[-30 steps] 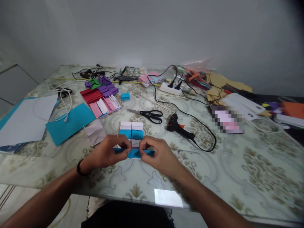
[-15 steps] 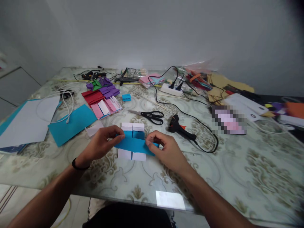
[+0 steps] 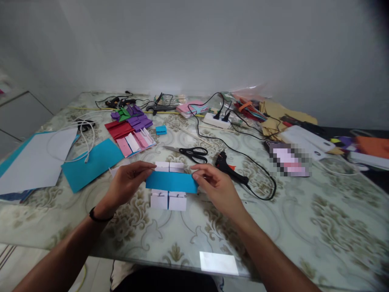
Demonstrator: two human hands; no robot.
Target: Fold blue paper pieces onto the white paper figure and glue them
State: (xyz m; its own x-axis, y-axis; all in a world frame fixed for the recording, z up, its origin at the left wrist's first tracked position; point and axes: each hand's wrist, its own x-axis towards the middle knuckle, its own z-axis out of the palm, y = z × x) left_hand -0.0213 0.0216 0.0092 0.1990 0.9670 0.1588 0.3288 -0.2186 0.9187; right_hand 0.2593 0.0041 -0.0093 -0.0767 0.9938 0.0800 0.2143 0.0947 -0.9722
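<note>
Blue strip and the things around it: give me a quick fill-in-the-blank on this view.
1. Both hands hold the blue strip by its ____.
2. The scissors have ____ handles.
3. The glue gun lies to the ____ of the scissors.
4. The left hand has a black ____ on its wrist.

Missing: ends; black; right; band

The blue strip (image 3: 172, 181), bunched between both hands a second ago, now seems pulled out flat across the white folded piece (image 3: 168, 199).
</note>
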